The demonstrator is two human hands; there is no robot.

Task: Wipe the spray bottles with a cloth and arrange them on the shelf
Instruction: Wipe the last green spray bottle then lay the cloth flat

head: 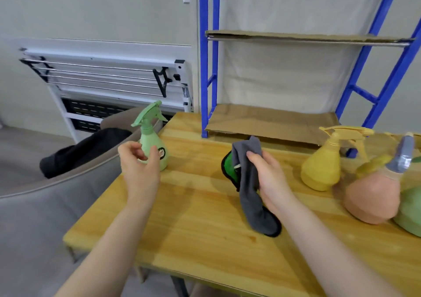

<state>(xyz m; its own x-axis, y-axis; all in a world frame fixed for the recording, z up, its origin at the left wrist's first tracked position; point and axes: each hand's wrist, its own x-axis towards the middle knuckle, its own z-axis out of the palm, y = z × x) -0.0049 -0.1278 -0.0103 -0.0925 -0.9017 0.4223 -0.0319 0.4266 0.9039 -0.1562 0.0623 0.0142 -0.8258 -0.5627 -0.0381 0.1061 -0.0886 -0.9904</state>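
From the head camera, a wooden surface [205, 205] carries several spray bottles. The left hand [140, 162] hovers at the green spray bottle [152, 146] standing upright near the surface's far left edge; its fingers are loosely curved around the bottle's near side, and whether they touch it cannot be told. The right hand [265, 171] grips a grey cloth [250, 182] with a green and black underside, the cloth's lower end drooping onto the surface. To the right stands a yellow spray bottle [321, 166], and beside it, blurred at the picture's edge, a pink spray bottle [373, 196] with a bluish trigger head. A blue metal shelf [204, 68] with cardboard-lined boards stands at the back of the surface. Left of the surface are a grey chair [34, 217] with dark fabric on it and a white folded rack [109, 78] against the wall.
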